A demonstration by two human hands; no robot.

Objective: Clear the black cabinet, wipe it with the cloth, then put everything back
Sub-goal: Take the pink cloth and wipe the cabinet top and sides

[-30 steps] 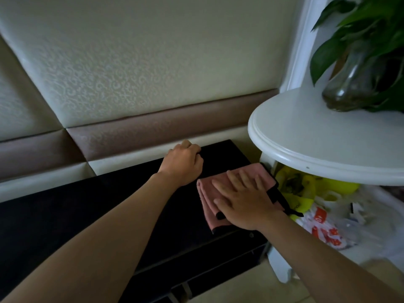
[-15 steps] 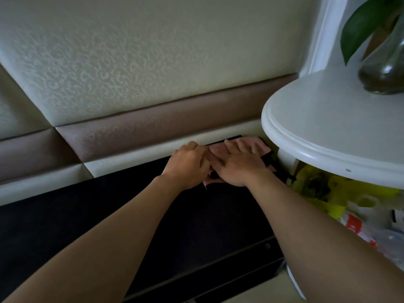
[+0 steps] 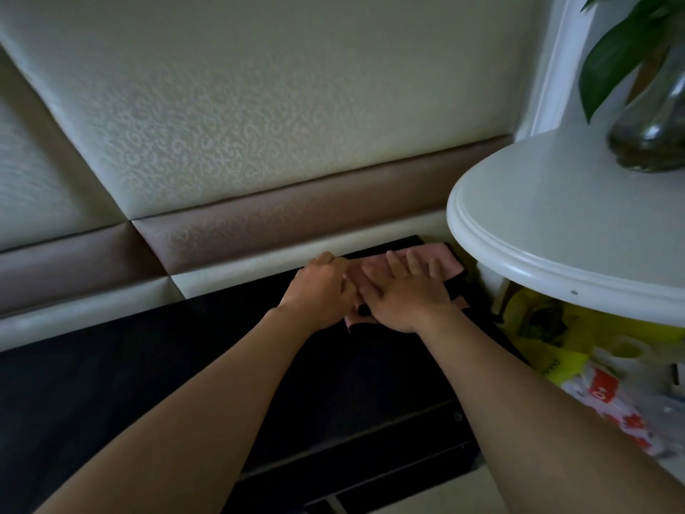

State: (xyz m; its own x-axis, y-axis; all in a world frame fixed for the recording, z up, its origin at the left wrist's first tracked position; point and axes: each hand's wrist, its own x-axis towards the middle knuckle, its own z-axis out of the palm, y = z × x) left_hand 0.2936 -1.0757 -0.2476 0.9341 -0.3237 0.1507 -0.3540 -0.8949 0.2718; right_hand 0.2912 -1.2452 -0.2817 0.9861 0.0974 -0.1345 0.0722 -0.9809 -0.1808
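The black cabinet (image 3: 111, 383) runs along the padded wall, its top bare apart from the cloth. A pink cloth (image 3: 450, 259) with a black edge lies at the cabinet's far right back corner. My right hand (image 3: 404, 291) presses flat on the cloth with fingers spread and straight. My left hand (image 3: 320, 291) rests beside it on the cabinet's back edge, fingers curled, touching the right hand and the cloth's left end; I cannot tell whether it holds the cloth.
A white round table (image 3: 556, 231) overhangs the cabinet's right end, with a glass vase and green plant (image 3: 652, 124) on it. Yellow and printed plastic bags (image 3: 578, 361) lie under the table. The padded wall (image 3: 259, 124) stands right behind the cabinet.
My right hand slid the cloth from the cabinet's front right area back to the rear right corner, next to my left hand. The view shifted closer and lower.
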